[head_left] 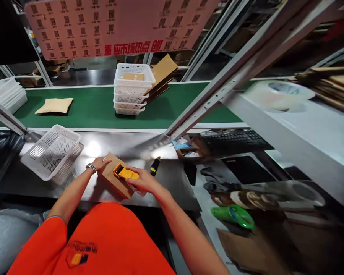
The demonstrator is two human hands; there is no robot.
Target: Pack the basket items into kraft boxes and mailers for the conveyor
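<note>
A brown cardboard box [116,183] lies at a slant on the metal table in front of my body. At its far left end is my left hand [101,164], its fingers on the box's edge. My right hand [140,179] grips a yellow tape dispenser [127,173], whose front end is over the top of the box. To the right of that hand, a black and yellow tool [155,166] lies on the table.
A white plastic basket [52,151] stands on the metal table [172,183] at the left. Behind, a green conveyor [94,110] carries stacked white baskets [130,93] and a padded envelope [54,105]. A slanted metal post [197,109] rises at the right, beside a keyboard [235,140].
</note>
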